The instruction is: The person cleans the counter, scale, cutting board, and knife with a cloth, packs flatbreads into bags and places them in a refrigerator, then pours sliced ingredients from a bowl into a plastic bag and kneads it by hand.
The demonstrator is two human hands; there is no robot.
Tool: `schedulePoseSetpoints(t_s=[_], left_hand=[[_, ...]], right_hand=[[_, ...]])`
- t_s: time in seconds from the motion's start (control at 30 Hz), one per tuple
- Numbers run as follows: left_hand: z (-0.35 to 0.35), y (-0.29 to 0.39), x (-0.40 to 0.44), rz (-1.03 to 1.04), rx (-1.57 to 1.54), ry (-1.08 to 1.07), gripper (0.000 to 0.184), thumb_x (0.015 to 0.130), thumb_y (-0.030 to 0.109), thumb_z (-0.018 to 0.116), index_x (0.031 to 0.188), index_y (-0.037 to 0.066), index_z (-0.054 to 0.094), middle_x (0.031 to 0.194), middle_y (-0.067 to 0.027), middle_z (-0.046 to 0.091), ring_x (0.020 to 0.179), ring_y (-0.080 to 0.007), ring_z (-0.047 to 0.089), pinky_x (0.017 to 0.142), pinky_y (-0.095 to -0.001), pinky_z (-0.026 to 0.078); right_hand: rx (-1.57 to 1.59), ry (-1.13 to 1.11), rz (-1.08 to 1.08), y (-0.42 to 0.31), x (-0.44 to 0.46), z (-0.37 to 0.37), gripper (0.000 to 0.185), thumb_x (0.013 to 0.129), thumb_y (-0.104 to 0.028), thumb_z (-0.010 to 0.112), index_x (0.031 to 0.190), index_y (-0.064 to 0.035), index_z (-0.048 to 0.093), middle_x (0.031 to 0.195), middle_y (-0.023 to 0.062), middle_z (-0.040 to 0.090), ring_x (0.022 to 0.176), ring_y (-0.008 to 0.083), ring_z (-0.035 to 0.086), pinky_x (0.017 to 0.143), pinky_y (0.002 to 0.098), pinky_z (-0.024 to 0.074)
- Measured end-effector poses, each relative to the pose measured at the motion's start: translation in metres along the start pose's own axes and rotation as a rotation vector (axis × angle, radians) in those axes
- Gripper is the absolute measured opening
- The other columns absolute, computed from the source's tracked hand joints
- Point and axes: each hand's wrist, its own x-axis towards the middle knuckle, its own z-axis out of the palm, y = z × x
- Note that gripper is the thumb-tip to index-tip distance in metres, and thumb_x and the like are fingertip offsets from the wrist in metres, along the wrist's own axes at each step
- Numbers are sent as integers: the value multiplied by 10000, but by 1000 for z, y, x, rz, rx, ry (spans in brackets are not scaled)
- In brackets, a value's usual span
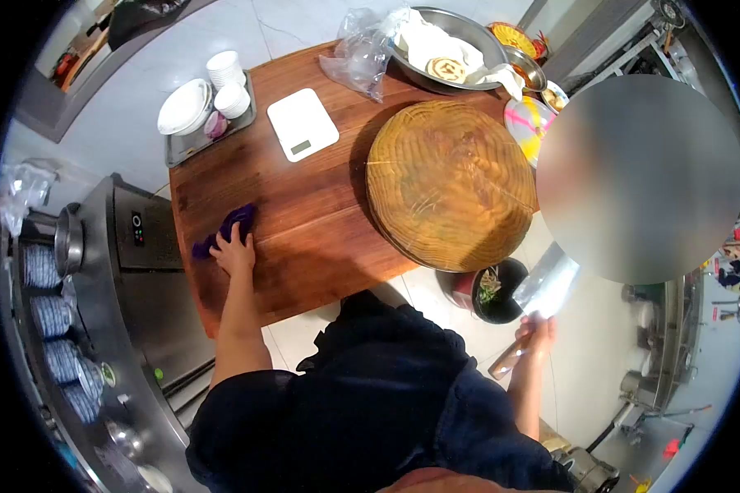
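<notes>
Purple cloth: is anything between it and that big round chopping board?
Nothing visible: only bare wooden table lies between the purple cloth, under the left hand, and the round chopping board. The white kitchen scale sits off that path.

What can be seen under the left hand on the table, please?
A bunched dark purple cloth lies under the left hand, on the wooden table. The part of the cloth directly beneath the hand is covered, as is the tabletop below it.
</notes>
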Motion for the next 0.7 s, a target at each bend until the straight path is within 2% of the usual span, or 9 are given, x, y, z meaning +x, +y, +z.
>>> schedulePoseSetpoints(t_s=[0.13, 0.33, 0.37, 0.4, 0.43, 0.5, 0.53, 0.57, 0.7], left_hand=[[11, -1, 36, -44, -213, 28, 262, 907, 264, 553, 1135, 139, 583, 1133, -181, 493, 1034, -382, 465, 883, -445, 415], [-51, 94, 1, 375, -937, 223, 292, 899, 230, 549, 1069, -7, 541, 1100, -205, 497, 1057, -346, 468, 890, -415, 385], [-65, 115, -18, 411, -955, 182, 262, 884, 204, 551, 1062, 13, 542, 1095, -214, 487, 1038, -375, 455, 901, -455, 366], [-61, 134, -36, 583, -726, 351, 263, 846, 184, 579, 1075, 59, 552, 1091, -217, 478, 1027, -392, 445, 900, -489, 356], [-68, 152, -51, 800, -830, 223, 250, 798, 185, 619, 1030, 99, 586, 1095, -209, 485, 1049, -387, 439, 912, -497, 355], [-87, 197, -78, 1278, -706, 104, 262, 740, 284, 675, 958, 142, 643, 1162, -170, 490, 1108, -379, 425, 968, -506, 335], [-80, 216, -89, 1416, -493, 68, 350, 748, 375, 673, 1062, 221, 652, 1247, -172, 467, 1210, -414, 366, 1030, -538, 276], [-63, 232, -94, 1460, -409, -94, 421, 752, 438, 663, 1146, 291, 629, 1317, -177, 438, 1295, -441, 278, 1073, -565, 205], [-65, 300, -70, 1416, -279, -97, 496, 781, 396, 661, 1245, 261, 549, 1382, -165, 399, 1318, -449, 256, 1075, -545, 238]], right_hand=[[-15, 23, 42, 3, -5, 22, 58, 899, -90, 529, 921, -74, 477, 680, 46, 544, 509, 116, 528, 371, 196, 368], [-44, -45, 5, -20, 18, 45, 105, 909, -110, 508, 1005, -67, 501, 620, 60, 565, 436, 107, 482, 373, 220, 374], [-33, -59, -5, -22, 27, 47, 124, 911, -113, 504, 1025, -65, 503, 618, 62, 568, 427, 105, 473, 372, 222, 374], [-24, -46, -8, -24, 37, 48, 167, 915, -116, 490, 1073, -64, 500, 617, 72, 575, 413, 103, 458, 367, 225, 371], [-32, -61, -25, -27, 43, 51, 168, 915, -113, 486, 1074, -61, 498, 618, 71, 575, 415, 103, 459, 367, 225, 373], [-46, -90, -65, -33, 54, 54, 171, 915, -107, 478, 1077, -56, 494, 621, 70, 575, 417, 103, 462, 367, 225, 377], [-71, -91, -50, -38, 59, 55, 170, 916, -107, 474, 1076, -53, 493, 622, 70, 574, 420, 103, 464, 368, 223, 380], [-99, -90, -31, -43, 62, 54, 169, 917, -107, 471, 1075, -50, 493, 622, 70, 574, 422, 102, 465, 370, 222, 382], [-24, -69, -6, -48, 82, 36, 146, 912, -91, 476, 1050, -45, 491, 659, 62, 581, 464, 104, 505, 383, 217, 395]])
